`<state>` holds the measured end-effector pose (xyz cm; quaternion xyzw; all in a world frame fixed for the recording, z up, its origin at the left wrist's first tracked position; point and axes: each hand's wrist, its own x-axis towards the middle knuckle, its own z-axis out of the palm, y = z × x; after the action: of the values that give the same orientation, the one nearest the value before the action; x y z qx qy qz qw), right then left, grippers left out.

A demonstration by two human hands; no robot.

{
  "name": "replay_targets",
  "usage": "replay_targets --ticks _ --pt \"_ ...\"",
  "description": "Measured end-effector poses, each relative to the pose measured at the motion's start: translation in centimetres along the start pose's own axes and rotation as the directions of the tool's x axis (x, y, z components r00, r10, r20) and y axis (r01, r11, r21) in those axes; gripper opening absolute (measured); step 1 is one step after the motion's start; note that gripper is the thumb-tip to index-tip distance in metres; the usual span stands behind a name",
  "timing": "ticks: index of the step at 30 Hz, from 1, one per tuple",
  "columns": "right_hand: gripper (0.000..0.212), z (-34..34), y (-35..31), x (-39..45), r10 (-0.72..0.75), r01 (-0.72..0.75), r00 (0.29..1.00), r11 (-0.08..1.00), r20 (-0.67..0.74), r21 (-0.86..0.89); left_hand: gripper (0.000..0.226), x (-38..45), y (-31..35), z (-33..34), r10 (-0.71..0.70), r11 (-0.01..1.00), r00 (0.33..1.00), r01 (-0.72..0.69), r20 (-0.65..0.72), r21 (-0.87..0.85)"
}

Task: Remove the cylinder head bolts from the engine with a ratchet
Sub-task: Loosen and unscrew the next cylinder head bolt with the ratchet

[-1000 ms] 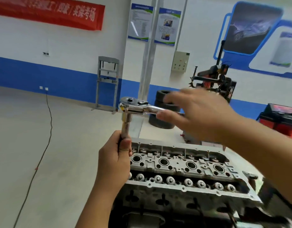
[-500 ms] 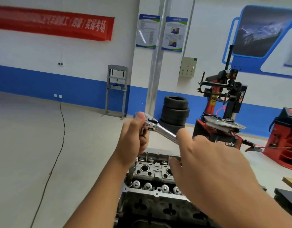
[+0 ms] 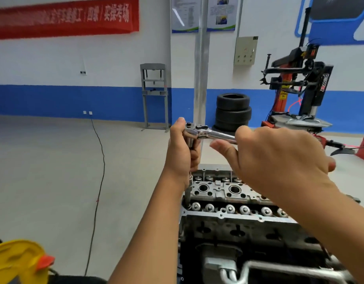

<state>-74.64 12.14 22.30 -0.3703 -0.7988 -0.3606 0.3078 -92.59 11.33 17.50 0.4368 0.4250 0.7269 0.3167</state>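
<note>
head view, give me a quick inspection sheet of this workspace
surface: pale workshop floor; no bench seen.
job's things: ratchet on a long extension running down into the near left corner of the cylinder head; the bolt itself is hidden.
clutter: yellow object at lower left, unclear what.
hands: left hand grips the extension under the ratchet head; right hand holds the handle.
cables: black cable across the floor from a wall socket.
surroundings: stacked tyres, tyre changer, grey press frame, red banner.

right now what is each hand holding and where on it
Both hold the ratchet: the left hand grips its upright extension bar just under the head, the right hand grips the handle.
</note>
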Motion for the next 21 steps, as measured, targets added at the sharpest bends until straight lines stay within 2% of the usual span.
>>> replay_targets --ticks 6,9,13,15,18,21 --pt "0.073 2.4 1.4 1.2 -0.022 0.029 0.993 0.998 -0.116 0.052 0.063 -0.6 0.0 0.9 0.05 0.998 0.99 -0.045 -0.135 0.039" --pt "0.067 3.8 2.7 3.0 -0.051 0.065 0.995 0.982 -0.083 0.178 0.059 -1.2 0.1 1.4 0.116 0.992 0.974 -0.103 -0.196 0.074" --pt "0.077 7.0 4.4 6.1 -0.185 0.182 0.982 0.915 -0.027 0.361 0.056 -2.4 -0.7 2.1 0.229 0.971 0.951 -0.207 -0.208 0.123" --pt "0.082 7.3 4.1 7.1 -0.197 0.19 0.98 0.896 -0.026 0.401 0.059 -2.6 -0.9 1.9 0.247 0.968 0.942 -0.23 -0.228 0.101" --pt "0.088 7.3 3.5 6.9 -0.193 0.204 0.979 0.9 -0.066 0.385 0.068 -2.3 -1.3 0.8 0.265 0.964 0.943 -0.252 -0.202 0.088" --pt "0.081 6.8 4.2 5.6 -0.224 0.259 0.965 0.886 -0.135 0.385 0.077 -2.1 -1.9 0.1 0.27 0.963 0.957 -0.27 -0.102 0.016"
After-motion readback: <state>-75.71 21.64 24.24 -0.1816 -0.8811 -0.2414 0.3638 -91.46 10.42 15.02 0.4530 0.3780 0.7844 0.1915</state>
